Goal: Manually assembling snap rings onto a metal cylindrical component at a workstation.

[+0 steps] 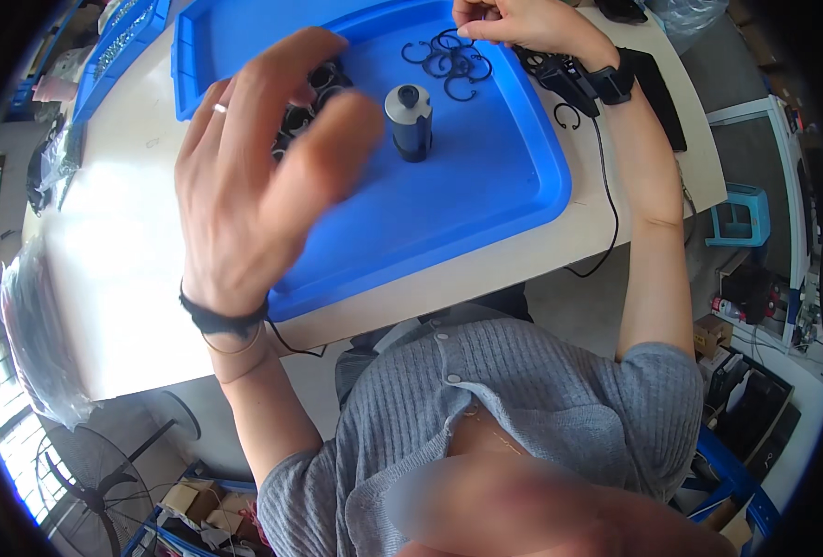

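Observation:
My left hand (261,176) hovers over the left part of the blue tray (411,265), blurred by motion, its fingers apart and nothing seen in them. Dark ring-shaped parts (296,119) stand in the tray, partly hidden behind that hand. To its right a cylinder (410,125) stands upright, silver above and black below, with a dark round piece on top. At the tray's far right lies a loose pile of black retaining rings (449,63). Thumb and fingertips of my right hand (534,26) are pinched at the pile's upper edge, apparently on one retaining ring.
One more black retaining ring (577,119) lies on the table (124,241) outside the tray. Beside my right wrist is a black device (560,79) with a cable running over the table edge. A blue bin (119,46) of small metal parts stands at the far left.

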Tool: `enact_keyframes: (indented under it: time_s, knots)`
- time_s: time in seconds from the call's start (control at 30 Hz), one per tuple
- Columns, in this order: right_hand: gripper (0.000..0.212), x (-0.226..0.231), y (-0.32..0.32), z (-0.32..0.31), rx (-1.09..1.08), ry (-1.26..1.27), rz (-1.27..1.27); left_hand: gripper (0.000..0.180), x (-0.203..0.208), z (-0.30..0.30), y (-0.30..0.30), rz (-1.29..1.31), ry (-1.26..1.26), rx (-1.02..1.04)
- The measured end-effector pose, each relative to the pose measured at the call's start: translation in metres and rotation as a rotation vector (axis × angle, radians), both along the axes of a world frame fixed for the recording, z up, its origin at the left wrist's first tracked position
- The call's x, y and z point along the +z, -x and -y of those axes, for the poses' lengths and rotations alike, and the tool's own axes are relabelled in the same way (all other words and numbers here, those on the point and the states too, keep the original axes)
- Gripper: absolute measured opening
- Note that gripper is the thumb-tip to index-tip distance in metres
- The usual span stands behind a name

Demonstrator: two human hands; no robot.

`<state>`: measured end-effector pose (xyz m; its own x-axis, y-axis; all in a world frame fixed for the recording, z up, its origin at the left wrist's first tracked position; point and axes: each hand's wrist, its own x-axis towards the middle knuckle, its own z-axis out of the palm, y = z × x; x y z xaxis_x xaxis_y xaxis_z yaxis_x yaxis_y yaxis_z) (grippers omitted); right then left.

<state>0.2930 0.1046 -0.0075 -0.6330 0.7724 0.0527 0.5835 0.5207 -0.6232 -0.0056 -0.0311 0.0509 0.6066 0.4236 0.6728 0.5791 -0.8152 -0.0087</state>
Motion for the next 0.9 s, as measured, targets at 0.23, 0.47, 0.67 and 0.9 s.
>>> enact_keyframes:
  time_s: [0.23,0.47,0.67,0.9]
  knots:
    - [0.016,0.003,0.001,0.002,-0.047,0.018,0.049,0.036,0.042,0.069,-0.004,0.101,0.559,0.109]
    - [0.017,-0.003,0.007,0.000,-0.006,0.006,0.048,0.055,0.077,0.096,0.000,0.161,0.996,0.335]
    - [0.017,-0.002,0.009,0.003,-0.062,0.033,0.115,0.075,0.086,0.106,0.005,0.199,1.194,0.447]
    - [0.016,-0.003,0.013,0.004,-0.039,0.049,0.119,0.078,0.077,0.114,0.000,0.196,1.196,0.406]
